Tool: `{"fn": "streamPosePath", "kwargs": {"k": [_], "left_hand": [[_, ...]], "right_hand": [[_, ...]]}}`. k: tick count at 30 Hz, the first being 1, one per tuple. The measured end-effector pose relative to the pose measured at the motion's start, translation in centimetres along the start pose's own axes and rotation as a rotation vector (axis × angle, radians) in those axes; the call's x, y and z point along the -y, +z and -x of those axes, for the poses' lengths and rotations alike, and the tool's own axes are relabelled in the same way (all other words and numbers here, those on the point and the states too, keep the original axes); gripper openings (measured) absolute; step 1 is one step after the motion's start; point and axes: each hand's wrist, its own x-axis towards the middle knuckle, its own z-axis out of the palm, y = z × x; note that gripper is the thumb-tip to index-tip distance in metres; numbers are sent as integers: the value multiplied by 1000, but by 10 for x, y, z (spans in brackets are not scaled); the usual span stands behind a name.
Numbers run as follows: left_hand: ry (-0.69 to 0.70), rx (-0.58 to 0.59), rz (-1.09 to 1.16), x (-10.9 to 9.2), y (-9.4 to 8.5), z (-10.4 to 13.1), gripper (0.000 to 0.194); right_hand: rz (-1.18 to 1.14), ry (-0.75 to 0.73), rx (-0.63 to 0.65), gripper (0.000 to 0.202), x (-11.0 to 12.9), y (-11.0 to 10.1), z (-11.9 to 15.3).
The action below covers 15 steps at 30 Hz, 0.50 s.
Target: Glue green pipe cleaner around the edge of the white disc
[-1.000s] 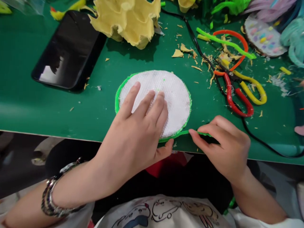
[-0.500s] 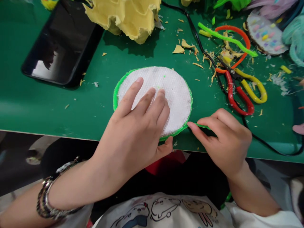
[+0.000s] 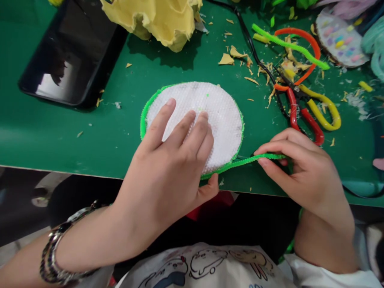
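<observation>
An oval white disc (image 3: 223, 120) with a woven-looking surface lies on the green table, edged in bright green along its left, lower and right sides. My left hand (image 3: 177, 160) rests over its left half, fingers spread flat on the surface, thumb at the near edge. From the lower right rim a green pipe cleaner (image 3: 244, 161) stretches away from the disc. Its free length is pinched between the thumb and fingers of my right hand (image 3: 303, 168), which is apart from the disc. The part of the rim under my left hand is hidden.
Scissors (image 3: 316, 106) with red and yellow handles lie to the right, among yellow scraps, pipe cleaner pieces and a black cable (image 3: 247, 38). A phone (image 3: 75, 52) is at left. Yellow egg carton (image 3: 162, 20) and a sprinkled disc (image 3: 340, 38) sit farther back.
My right hand has moved right, away from the disc, drawing the green pipe cleaner out from the rim so a longer stretch shows. My left hand stays on the disc.
</observation>
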Motion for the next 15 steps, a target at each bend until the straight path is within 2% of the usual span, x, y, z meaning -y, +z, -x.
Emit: {"fn": "streamPosePath", "kwargs": {"k": [8,15], "left_hand": [[-28,3,32,-2,1,2,56],[-51,-4,154,-2,2,1,56]], "right_hand": [[25,92,-93,5,3,10,-2],[107,109,-154,7,9,13,-3]]}}
